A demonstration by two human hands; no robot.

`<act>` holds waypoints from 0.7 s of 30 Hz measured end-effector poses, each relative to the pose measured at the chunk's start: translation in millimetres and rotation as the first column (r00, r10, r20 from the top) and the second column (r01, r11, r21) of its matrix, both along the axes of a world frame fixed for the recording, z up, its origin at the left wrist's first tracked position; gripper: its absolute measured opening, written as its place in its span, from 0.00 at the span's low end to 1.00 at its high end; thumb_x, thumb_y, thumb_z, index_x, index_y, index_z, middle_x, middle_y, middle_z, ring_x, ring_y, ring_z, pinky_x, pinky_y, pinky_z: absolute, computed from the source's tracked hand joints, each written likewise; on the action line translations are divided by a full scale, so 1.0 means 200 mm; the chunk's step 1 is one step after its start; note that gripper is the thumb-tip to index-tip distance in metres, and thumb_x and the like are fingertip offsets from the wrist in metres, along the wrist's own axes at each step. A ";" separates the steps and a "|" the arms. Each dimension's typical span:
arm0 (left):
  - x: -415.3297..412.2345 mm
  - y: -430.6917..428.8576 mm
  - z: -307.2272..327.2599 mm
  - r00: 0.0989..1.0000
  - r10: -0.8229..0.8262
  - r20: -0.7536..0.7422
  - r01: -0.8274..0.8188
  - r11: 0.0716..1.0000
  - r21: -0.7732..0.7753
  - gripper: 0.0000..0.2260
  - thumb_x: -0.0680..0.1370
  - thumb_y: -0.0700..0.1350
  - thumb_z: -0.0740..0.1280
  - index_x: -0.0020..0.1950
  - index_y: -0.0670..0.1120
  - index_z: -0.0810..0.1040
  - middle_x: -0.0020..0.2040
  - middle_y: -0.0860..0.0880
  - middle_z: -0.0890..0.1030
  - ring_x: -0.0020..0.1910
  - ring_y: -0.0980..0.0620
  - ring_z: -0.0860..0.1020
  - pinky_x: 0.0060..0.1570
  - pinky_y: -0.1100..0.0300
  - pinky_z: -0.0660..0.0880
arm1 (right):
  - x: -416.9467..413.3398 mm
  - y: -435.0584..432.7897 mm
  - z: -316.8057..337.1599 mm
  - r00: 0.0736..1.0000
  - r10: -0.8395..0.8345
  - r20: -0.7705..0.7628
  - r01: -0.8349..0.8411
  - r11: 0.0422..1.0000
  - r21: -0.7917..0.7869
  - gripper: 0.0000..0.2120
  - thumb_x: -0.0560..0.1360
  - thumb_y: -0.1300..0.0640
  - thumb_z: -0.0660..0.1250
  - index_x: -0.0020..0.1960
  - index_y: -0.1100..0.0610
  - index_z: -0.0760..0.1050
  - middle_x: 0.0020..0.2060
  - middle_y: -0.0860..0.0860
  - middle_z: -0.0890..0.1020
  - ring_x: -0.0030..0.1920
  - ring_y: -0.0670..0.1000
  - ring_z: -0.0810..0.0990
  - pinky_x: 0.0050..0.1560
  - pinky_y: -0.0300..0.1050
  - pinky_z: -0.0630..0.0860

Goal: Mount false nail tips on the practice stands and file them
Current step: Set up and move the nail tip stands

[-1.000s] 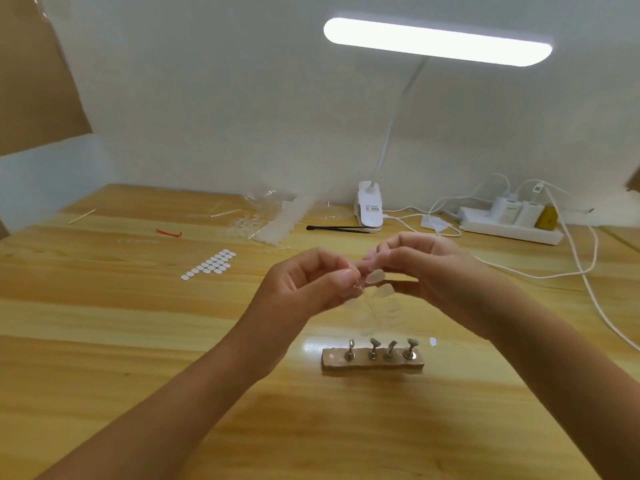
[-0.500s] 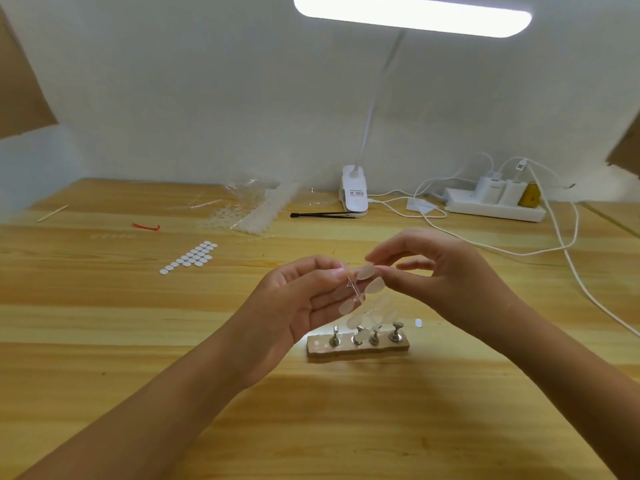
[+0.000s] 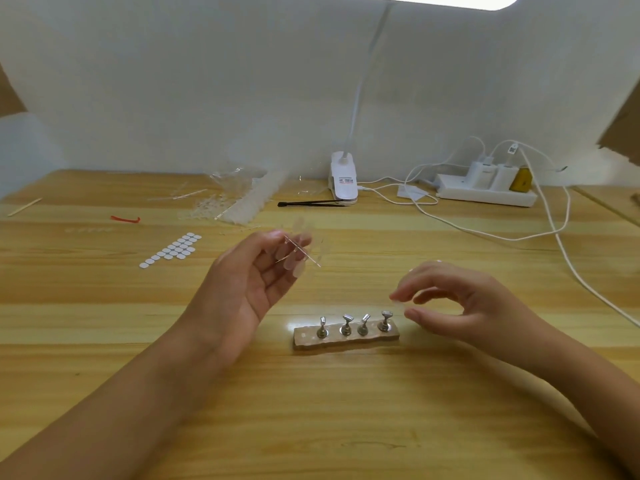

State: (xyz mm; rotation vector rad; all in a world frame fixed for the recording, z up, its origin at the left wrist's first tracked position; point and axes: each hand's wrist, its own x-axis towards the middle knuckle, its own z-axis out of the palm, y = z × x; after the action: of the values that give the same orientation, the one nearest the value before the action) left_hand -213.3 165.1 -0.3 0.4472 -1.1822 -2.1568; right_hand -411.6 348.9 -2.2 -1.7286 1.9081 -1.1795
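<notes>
As the nail tips (image 3: 297,268) look light and bendy, left grip (image 3: 242,289) pinches their stem (image 3: 309,257); right grip (image 3: 464,306) curled, cannot tell what it holds

Silver stands (image 3: 355,323), white stickers (image 3: 171,250)

A pale wooden tabletop (image 3: 346,410) with visible grain runs back to a plain white wall (image 3: 207,81). A white clip-on lamp base (image 3: 343,178) stands at the far edge, and thin black tweezers (image 3: 311,203) lie just left of it. To its right sits a white power strip (image 3: 485,194) holding white chargers (image 3: 481,173) and a yellow plug (image 3: 521,180), with white cables (image 3: 485,233) looping across the wood. Far left lie a small red strip (image 3: 125,219) and a thin wooden stick (image 3: 25,206). Brown cardboard (image 3: 623,129) juts in at the upper right.
</notes>
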 end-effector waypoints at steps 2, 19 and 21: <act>0.00 0.00 -0.01 1.000 0.018 0.020 -0.019 0.999 0.034 0.06 0.70 0.46 0.70 0.44 0.45 0.81 0.47 0.47 0.85 0.39 0.55 0.82 0.40 0.63 0.81 | 0.00 -0.01 -0.03 1.000 0.015 0.018 -0.015 1.000 0.014 0.08 0.72 0.59 0.71 0.51 0.54 0.83 0.47 0.45 0.84 0.51 0.48 0.82 0.52 0.43 0.78; -0.01 0.02 -0.02 0.997 -0.021 0.079 0.021 1.000 0.002 0.04 0.70 0.47 0.69 0.40 0.47 0.80 0.38 0.51 0.78 0.37 0.55 0.75 0.40 0.65 0.78 | 0.02 -0.03 -0.10 0.987 0.003 -0.161 -0.028 0.988 -0.150 0.12 0.71 0.70 0.72 0.51 0.58 0.83 0.45 0.49 0.83 0.46 0.50 0.81 0.47 0.42 0.78; -0.01 0.02 -0.02 0.996 -0.020 0.085 0.020 1.000 -0.001 0.05 0.70 0.47 0.69 0.42 0.46 0.79 0.38 0.51 0.78 0.37 0.55 0.75 0.39 0.65 0.77 | 0.02 -0.04 -0.11 0.983 0.012 -0.182 -0.040 0.988 -0.150 0.09 0.72 0.66 0.72 0.51 0.57 0.83 0.45 0.48 0.83 0.46 0.50 0.81 0.47 0.42 0.77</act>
State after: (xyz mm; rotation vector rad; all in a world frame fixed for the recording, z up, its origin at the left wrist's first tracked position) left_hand -214.9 168.5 -4.2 0.5327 -1.2397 -2.1728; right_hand -406.6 341.2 -23.9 -1.9978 1.9327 -1.2257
